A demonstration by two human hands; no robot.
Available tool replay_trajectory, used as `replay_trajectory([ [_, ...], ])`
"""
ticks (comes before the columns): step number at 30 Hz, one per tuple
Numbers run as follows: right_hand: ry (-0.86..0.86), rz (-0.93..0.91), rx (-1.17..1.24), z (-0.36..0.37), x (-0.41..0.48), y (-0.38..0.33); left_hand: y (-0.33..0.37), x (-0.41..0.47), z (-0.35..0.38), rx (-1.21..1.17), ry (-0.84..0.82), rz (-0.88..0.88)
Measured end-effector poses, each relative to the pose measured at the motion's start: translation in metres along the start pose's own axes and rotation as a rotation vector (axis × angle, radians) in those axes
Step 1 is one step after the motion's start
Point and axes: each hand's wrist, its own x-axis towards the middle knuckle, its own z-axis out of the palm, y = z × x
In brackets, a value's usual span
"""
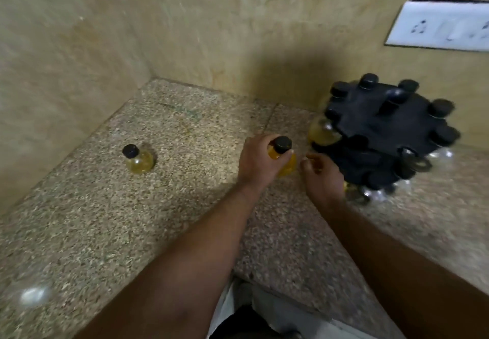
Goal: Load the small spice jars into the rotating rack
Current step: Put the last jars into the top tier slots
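My left hand (258,160) grips a small round jar (283,157) of yellow liquid with a black cap, just left of the black rotating rack (381,124). The rack stands at the right by the wall, with several black-capped jars in its slots; one yellow jar (322,132) shows on its left side. My right hand (321,174) hovers between the held jar and the rack, its fingers loosely curled and holding nothing. Another small yellow jar (137,158) with a black cap stands alone on the counter at the left.
The speckled stone counter (185,206) meets beige walls in a corner behind the jars. A white socket plate (439,25) is on the wall above the rack. The counter's front edge runs across the lower right.
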Motion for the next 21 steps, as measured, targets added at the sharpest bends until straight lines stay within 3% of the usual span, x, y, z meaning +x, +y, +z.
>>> replay_trajectory([
  [8,0.226,0.157,0.315,-0.1,-0.002,0.029,0.084,-0.028,0.051,-0.086,-0.118,0.14],
  [16,0.098,0.324,0.745,-0.135,0.01,0.014,0.116,-0.028,0.065,-0.167,-0.155,0.151],
  [21,0.115,0.388,0.789,-0.13,0.014,-0.001,0.112,-0.022,0.061,-0.154,-0.203,0.168],
])
